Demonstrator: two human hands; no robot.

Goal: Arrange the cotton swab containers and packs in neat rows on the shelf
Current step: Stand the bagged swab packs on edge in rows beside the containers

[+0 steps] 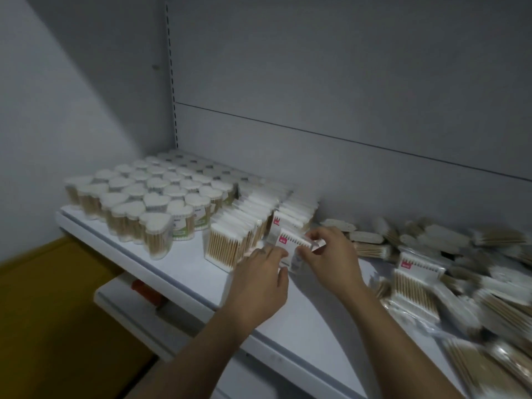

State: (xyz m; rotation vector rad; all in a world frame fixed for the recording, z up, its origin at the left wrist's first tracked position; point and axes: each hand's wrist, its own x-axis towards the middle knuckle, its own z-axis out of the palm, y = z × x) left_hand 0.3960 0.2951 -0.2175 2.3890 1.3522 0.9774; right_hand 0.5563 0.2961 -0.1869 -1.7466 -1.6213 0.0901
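Heart-shaped clear swab containers [149, 194] stand in rows at the shelf's left. Right of them, flat swab packs [244, 226] stand upright in two rows. Both of my hands hold one pack with a red label [290, 240] at the front of the right row. My left hand [259, 280] grips its left side and my right hand [331, 254] pinches its right edge. A loose heap of packs [449, 272] lies on the right of the white shelf [311, 321].
The grey back panel [345, 82] and a slotted upright [171, 76] rise behind the shelf. Below left, a lower white shelf [126, 300] carries an orange object [144, 286]. The floor there is yellow [43, 312].
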